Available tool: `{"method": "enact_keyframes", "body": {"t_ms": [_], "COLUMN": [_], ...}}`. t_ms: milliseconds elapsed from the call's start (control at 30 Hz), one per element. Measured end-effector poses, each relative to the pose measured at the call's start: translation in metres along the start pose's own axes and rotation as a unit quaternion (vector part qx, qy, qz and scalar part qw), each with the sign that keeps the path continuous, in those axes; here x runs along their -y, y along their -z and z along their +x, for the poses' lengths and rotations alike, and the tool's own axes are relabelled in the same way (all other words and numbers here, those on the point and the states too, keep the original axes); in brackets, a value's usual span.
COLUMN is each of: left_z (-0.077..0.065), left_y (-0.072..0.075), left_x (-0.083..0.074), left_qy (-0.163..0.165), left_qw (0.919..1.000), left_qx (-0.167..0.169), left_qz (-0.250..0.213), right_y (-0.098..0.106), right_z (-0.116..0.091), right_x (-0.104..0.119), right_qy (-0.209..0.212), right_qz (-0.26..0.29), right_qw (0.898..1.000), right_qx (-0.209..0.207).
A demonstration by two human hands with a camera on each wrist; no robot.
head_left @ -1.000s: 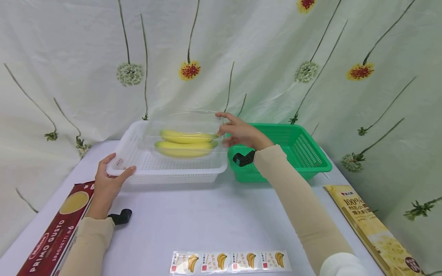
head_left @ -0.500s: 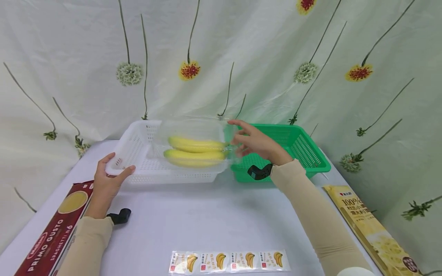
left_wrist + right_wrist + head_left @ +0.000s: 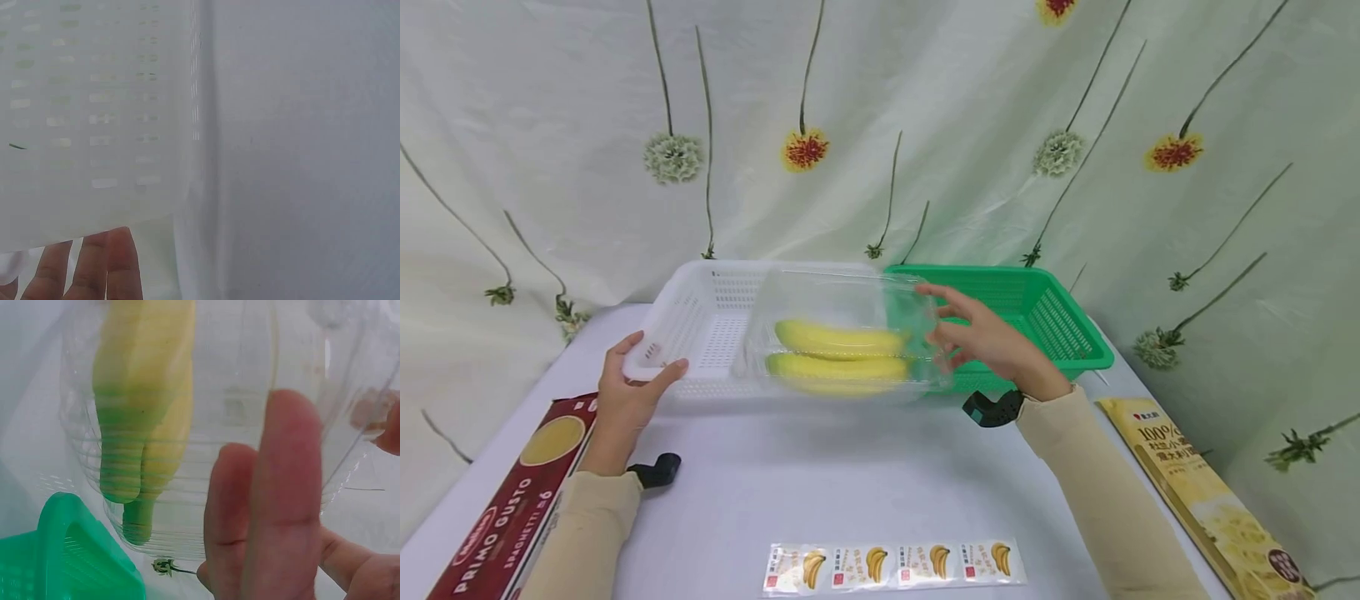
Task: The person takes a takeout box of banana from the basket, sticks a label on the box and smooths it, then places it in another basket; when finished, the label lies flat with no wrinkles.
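Observation:
My right hand (image 3: 988, 346) grips the right end of a clear plastic box (image 3: 831, 302), holding it up over the front of the white basket. Two yellow bananas (image 3: 838, 372) with green ends lie side by side inside the box. In the right wrist view, bananas (image 3: 140, 406) show through the clear wall, and my fingers (image 3: 284, 487) lie against that wall. My left hand (image 3: 628, 396) holds the front left corner of the white basket (image 3: 673, 325), its thumb by the rim. From the left wrist, fingers (image 3: 90, 269) show at the edge of the slotted basket wall (image 3: 94, 206).
A green basket (image 3: 1075, 337) stands right of the white one. A strip of banana stickers (image 3: 895, 567) lies at the table's front. A red spaghetti pack (image 3: 523, 492) is at the left, a yellow pasta pack (image 3: 1202, 492) at the right. Flowered cloth (image 3: 850, 100) hangs behind.
My right hand has brought the clear box with the bananas toward me and rightward, from over the white basket's middle to its front edge. My left hand has kept its hold on the basket corner.

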State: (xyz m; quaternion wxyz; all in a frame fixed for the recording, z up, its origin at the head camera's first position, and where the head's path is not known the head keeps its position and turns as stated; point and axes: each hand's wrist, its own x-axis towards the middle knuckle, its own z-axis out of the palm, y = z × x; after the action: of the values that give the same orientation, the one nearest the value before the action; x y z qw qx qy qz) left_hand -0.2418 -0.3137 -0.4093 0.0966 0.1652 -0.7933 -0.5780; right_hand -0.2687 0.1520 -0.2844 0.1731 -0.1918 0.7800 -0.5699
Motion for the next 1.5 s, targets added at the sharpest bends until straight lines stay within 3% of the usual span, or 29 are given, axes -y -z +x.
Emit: {"method": "enact_keyframes", "body": {"t_ms": [533, 933, 1167, 1500], "left_z": [0.002, 0.001, 0.001, 0.002], "left_y": [-0.001, -0.001, 0.000, -0.001], "left_x": [0.002, 0.001, 0.000, 0.001], "left_qy": [0.000, 0.006, 0.004, 0.011], "left_qw": [0.9999, 0.9998, 0.9998, 0.9997], "left_qx": [0.003, 0.001, 0.008, 0.005], "left_qz": [-0.015, -0.018, -0.020, -0.019], "right_y": [-0.004, -0.011, -0.011, -0.013], "right_z": [-0.042, -0.076, -0.091, -0.099], "right_x": [-0.011, -0.025, -0.036, -0.068], "right_qy": [0.029, 0.053, 0.047, 0.006], "right_qz": [-0.050, -0.053, -0.049, -0.018], "right_qw": [0.998, 0.997, 0.998, 0.999], "right_qx": [0.002, 0.007, 0.007, 0.029]}}
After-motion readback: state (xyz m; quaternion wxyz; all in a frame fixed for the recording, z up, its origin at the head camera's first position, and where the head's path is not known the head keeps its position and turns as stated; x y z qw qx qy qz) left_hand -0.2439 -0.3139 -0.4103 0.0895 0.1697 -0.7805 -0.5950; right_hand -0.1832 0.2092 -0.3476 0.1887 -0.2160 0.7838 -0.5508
